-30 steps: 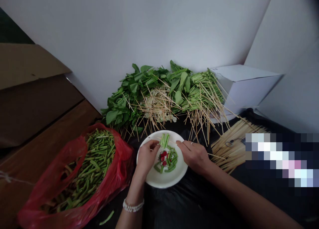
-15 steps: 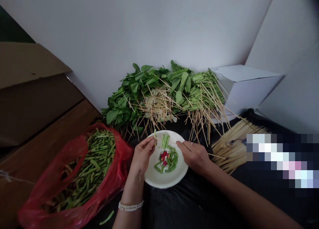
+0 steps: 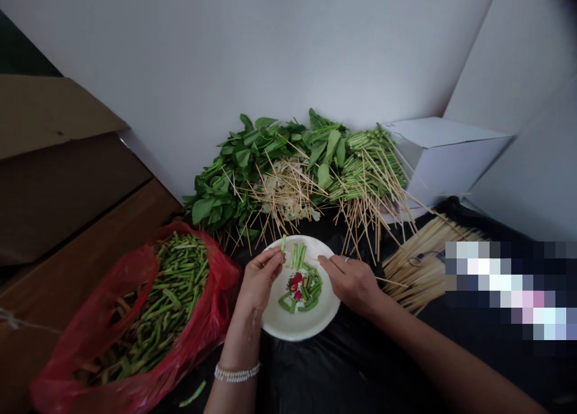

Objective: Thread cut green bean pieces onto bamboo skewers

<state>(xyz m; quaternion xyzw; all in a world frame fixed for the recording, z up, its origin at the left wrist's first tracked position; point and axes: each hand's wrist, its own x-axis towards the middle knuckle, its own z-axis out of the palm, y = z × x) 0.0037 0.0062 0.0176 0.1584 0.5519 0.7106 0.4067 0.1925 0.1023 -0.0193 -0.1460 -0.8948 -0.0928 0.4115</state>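
A white plate (image 3: 301, 321) sits on a black sheet and carries cut green bean pieces (image 3: 309, 285) round some red bits. My left hand (image 3: 259, 277) is over the plate's left rim, its fingers pinched on one short green bean piece (image 3: 283, 244) held upright. My right hand (image 3: 351, 280) rests on the plate's right rim, closed on a thin wooden skewer (image 3: 311, 258) that carries a few bean pieces (image 3: 297, 255) above the plate.
A red plastic bag (image 3: 135, 318) full of cut beans lies at the left. Behind the plate lie skewered leafy greens (image 3: 238, 167) and skewered beans (image 3: 369, 161). Bare skewers (image 3: 424, 258) are heaped at the right, next to a white box (image 3: 444, 155). A cardboard box (image 3: 54, 161) stands at the left.
My left hand has lifted a bean piece off the plate and now holds it upright by the skewer's tip. My right hand has stayed still.
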